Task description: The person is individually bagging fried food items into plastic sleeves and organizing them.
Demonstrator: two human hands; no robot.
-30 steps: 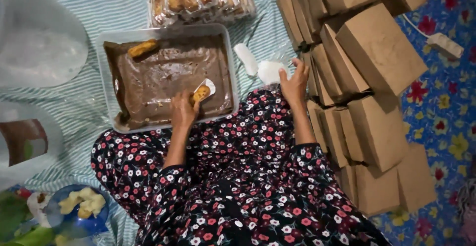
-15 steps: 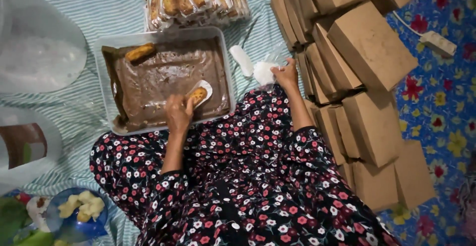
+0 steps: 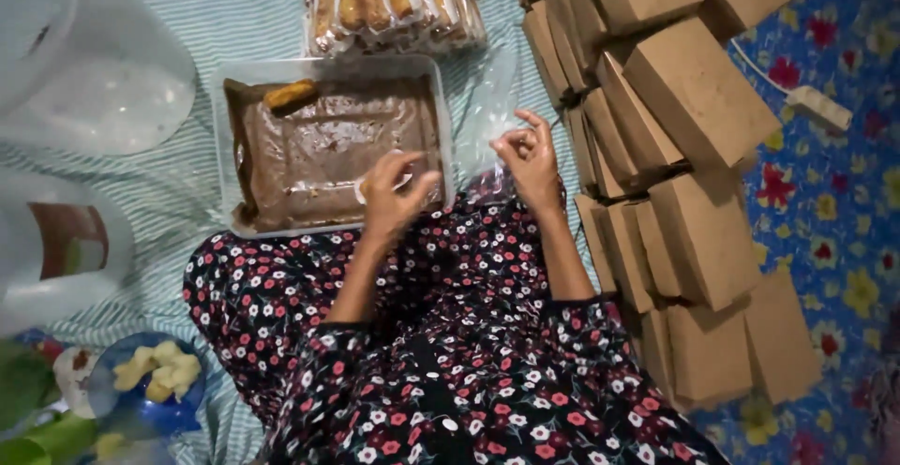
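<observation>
Both hands work above your lap: left hand (image 3: 394,193), fingers pinched on a pale piece at the brown-sauce tray (image 3: 328,151) edge, right hand (image 3: 527,156) fingers pinching the clear plastic bag (image 3: 487,113); hold its mouth wide.

a single head camera is looking almost straight down from above the seated person, facing forward over the lap (image 3: 441,334) toward the tray (image 3: 234,146) and the boxes (image 3: 694,109) on the right. it is sitting fairly near, taking in both hands and the striped cloth (image 3: 234,15) around them.
</observation>
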